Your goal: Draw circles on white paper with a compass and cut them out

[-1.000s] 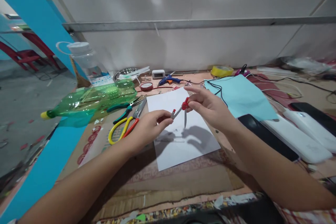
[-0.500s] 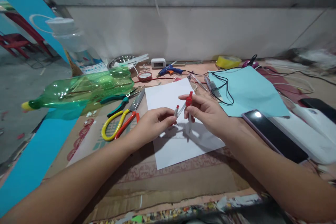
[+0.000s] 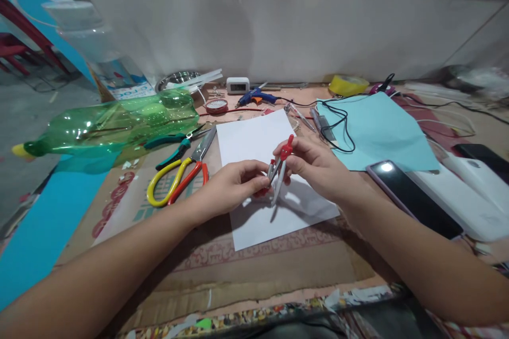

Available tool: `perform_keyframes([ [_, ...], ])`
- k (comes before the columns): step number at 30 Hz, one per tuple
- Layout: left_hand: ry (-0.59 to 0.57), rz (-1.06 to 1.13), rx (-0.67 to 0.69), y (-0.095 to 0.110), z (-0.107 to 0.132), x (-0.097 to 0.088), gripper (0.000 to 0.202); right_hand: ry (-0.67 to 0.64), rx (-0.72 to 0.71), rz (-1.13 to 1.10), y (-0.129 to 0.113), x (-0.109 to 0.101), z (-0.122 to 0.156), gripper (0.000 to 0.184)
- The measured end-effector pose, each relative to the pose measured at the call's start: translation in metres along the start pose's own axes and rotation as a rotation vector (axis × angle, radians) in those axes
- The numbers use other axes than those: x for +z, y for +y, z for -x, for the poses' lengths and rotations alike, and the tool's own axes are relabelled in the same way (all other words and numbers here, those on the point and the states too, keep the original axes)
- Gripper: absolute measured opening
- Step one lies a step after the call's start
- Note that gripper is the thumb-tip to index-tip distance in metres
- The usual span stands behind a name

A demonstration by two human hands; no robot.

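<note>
A drawing compass (image 3: 280, 168) with a red top and grey legs is between my two hands, above a white sheet of paper (image 3: 254, 135). My right hand (image 3: 314, 164) pinches its red head. The fingers of my left hand (image 3: 242, 185) close on the leg with the small red-tipped holder. The other leg points down toward the paper, its tip apart from my fingers. Left of the paper lie scissors (image 3: 175, 183) with one yellow and one red-orange handle, and teal-handled pliers (image 3: 175, 151).
A green plastic bottle (image 3: 115, 122) lies at the left, before a clear jug (image 3: 95, 47). Behind the paper is a blue glue gun (image 3: 256, 97). Light-blue paper (image 3: 382, 130) with a black cable, yellow tape (image 3: 348, 85) and a phone (image 3: 413, 198) lie to the right.
The compass has tilted, its free leg now slanting down to the left. Both hands have drawn slightly closer together. The camera view has dipped a little.
</note>
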State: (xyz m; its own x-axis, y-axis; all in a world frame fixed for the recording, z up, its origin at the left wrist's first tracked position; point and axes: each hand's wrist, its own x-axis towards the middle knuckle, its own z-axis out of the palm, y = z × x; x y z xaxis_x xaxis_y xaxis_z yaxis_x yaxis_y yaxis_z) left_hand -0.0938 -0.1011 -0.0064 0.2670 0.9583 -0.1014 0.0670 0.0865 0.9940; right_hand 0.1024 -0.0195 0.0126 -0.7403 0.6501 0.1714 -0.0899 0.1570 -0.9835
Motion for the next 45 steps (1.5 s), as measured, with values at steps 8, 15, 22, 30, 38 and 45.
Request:
perform_keyframes([
  [8,0.158,-0.256,-0.033,0.012,0.001,-0.009,0.042,0.213,0.031,0.162,-0.001,-0.004,0.0,0.038],
  [15,0.044,-0.164,-0.061,0.002,0.003,-0.003,0.028,0.242,0.032,0.1,0.007,0.005,0.002,0.023],
  [22,0.044,-0.15,-0.044,0.0,0.001,-0.005,0.027,0.161,0.112,0.087,0.006,0.006,-0.001,0.02],
  [30,0.003,-1.112,0.032,0.018,0.01,-0.024,0.03,0.242,0.07,0.126,0.002,-0.01,0.0,0.019],
  [38,-0.164,-1.115,0.217,-0.007,0.005,-0.013,0.033,0.228,0.111,-0.1,-0.005,-0.016,-0.002,0.026],
  [45,-0.195,-1.089,0.392,-0.013,0.0,-0.009,0.027,0.354,0.041,-0.069,-0.012,-0.023,-0.004,0.039],
])
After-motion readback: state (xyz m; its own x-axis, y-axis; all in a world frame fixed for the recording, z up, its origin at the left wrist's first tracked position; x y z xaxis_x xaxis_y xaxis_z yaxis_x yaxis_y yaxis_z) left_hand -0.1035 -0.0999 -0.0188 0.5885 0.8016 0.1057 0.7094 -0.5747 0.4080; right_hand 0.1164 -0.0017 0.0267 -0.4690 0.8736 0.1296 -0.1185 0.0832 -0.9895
